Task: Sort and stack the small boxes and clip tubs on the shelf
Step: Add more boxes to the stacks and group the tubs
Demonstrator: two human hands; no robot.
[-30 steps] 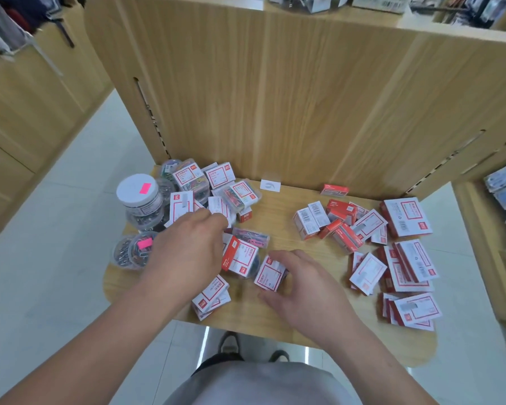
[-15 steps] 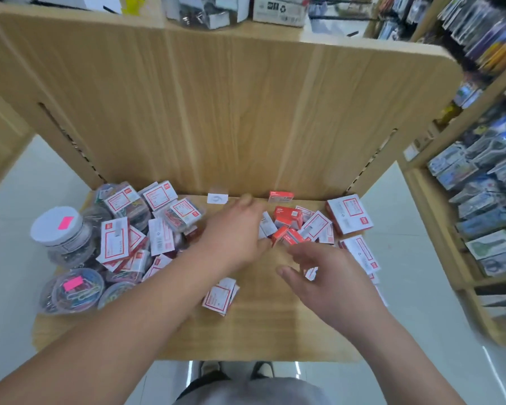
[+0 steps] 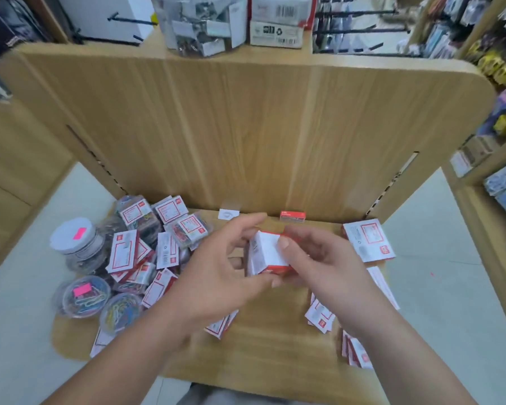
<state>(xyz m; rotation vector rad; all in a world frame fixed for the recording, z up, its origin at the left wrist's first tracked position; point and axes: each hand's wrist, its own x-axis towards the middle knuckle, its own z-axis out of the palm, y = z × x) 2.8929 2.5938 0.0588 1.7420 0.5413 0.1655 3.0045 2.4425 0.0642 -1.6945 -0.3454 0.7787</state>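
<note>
Both hands meet above the middle of the wooden shelf (image 3: 263, 352) and hold a small bundle of red-and-white boxes (image 3: 268, 254). My left hand (image 3: 216, 273) grips the bundle from the left and below; my right hand (image 3: 319, 264) pinches it from the right, thumb on the white top face. A heap of white-labelled boxes (image 3: 129, 252) and clear clip packs lies at the left. Round clip tubs (image 3: 84, 295) with coloured clips stand at the front left. More flat boxes (image 3: 368, 239) lie scattered at the right.
A tall clear jar (image 3: 75, 244) with a white lid and pink sticker stands at the far left. One red box (image 3: 292, 215) leans on the upright wooden back panel. A clear tub and cartons sit on the top ledge. Stocked racks line the right side.
Both hands have come together and lifted a bundle of small boxes off the shelf's middle. Before, they were apart among the loose boxes. The camera has tilted up and closer.
</note>
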